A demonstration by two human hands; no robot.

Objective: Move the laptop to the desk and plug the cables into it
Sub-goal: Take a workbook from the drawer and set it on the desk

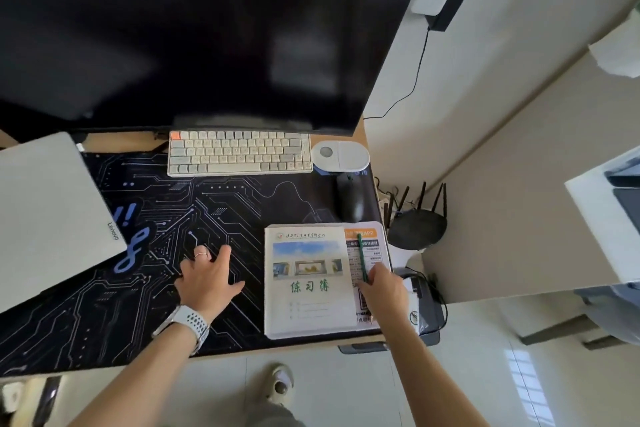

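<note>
On inspection, the desk held one closed silver-grey laptop (52, 215), one large black monitor (194, 31), one white compact keyboard (239, 153), one black computer mouse (350, 197), one white oval gadget (341, 155), one white-covered exercise book (308, 279), one orange-headed printed sheet (367, 253) beneath it, one green pen (362, 258) and one black circuit-patterned desk mat (194, 215). One black router (417, 224) carried six aerials. Two hands were counted: left hand (207, 276), right hand (382, 291).

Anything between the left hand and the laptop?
Nothing visible. The left hand rests open on the desk mat, and only bare mat lies between it and the closed laptop at the left.
</note>
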